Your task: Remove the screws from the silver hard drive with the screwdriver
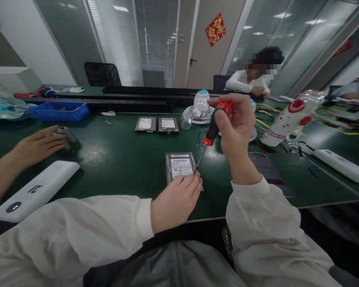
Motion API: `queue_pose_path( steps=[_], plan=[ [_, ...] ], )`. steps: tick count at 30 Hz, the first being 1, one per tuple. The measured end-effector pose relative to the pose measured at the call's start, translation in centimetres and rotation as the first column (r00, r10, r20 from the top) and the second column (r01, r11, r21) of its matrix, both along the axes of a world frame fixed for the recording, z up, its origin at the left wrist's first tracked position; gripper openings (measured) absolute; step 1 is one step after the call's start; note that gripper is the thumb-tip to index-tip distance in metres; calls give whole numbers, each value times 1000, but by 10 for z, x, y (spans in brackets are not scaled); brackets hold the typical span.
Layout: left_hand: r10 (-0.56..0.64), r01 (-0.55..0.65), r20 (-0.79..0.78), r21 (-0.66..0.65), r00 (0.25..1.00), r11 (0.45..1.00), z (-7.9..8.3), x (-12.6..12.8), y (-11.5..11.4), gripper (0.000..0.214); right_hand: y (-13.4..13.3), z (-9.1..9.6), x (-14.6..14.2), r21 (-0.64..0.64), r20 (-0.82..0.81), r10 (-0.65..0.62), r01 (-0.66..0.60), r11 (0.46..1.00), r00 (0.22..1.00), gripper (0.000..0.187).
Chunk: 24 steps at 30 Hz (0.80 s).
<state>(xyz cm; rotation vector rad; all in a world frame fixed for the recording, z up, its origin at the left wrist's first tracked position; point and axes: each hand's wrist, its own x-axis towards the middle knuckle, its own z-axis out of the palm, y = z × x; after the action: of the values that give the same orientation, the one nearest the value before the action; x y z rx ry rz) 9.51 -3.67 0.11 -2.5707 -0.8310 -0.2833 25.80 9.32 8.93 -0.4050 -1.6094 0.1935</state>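
A hard drive (179, 162) with a white label lies flat on the table in front of me. My left hand (179, 201) grips its near part, fingers drawn together beside the screwdriver's tip; the thumb is out of sight. In my right hand (237, 131) is a red and black screwdriver (213, 126), slanting down to the left. Its thin shaft reaches the right side of the drive, where my left fingertips cover the very end. Just beyond the drive, several small screws (197, 145) are scattered on the green surface.
Two more hard drives (145, 124) (168, 125) lie farther back, near a white fan (201, 104). At left, another person's hand (37, 147) touches a metal cylinder by a white power bank (37, 191). A blue tray (60, 111) stands behind. A co-worker (251, 81) sits across.
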Motion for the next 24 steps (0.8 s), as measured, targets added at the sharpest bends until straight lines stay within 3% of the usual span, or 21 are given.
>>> queue_pose_path(
  steps=[2, 7, 10, 14, 17, 24],
  plan=[
    [1, -1, 1, -1, 1000, 1000, 0, 0, 0, 50, -1, 1, -1, -8, -9, -21, 21, 1000, 1000, 24],
    [-1, 1, -1, 0, 1000, 1000, 0, 1, 0, 50, 6, -3, -2, -36, -55, 101, -103, 994, 993, 27],
    [1, -1, -5, 1, 1000, 1000, 1, 1, 0, 50, 11, -5, 0, -21, -71, 115, -116, 993, 991, 24],
    [0, 0, 1, 16, 1000, 1000, 1, 0, 1, 50, 11, -3, 4, 30, -56, 10, -8, 1000, 998, 25],
    [-3, 3, 5, 25, 1000, 1000, -1, 0, 1, 50, 8, -2, 5, -4, -14, -65, 65, 998, 998, 27],
    [2, -2, 4, 17, 1000, 1000, -1, 0, 1, 50, 5, -3, 0, -34, -53, 110, -112, 993, 992, 27]
  ],
)
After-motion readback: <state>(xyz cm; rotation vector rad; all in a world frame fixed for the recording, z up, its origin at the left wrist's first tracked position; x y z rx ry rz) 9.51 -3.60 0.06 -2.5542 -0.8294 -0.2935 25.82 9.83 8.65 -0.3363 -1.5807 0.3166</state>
